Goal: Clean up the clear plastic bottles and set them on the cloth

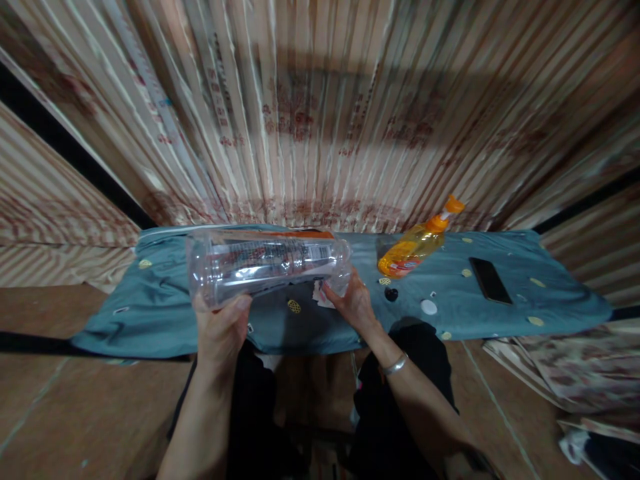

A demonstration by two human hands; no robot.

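Observation:
A large clear plastic bottle (265, 261) with a printed label and barcode lies sideways in the air above the blue-green cloth. My left hand (220, 327) is closed around its wide end at the left, thumb along the near side. At the narrower right end, my right hand (356, 303) is closed on the bottle. A small piece of white paper or peeled label (325, 297) hangs by the right fingertips; I cannot tell whether they pinch it. Part of the fingers of both hands is hidden behind the bottle.
On the cloth-covered bench (165, 300), an orange pump bottle (410, 250) leans to the right. Near it lie a small black cap-like piece (391, 294) and a white disc (429, 307). A dark phone (490, 281) rests further right. A pleated curtain (320, 133) hangs behind.

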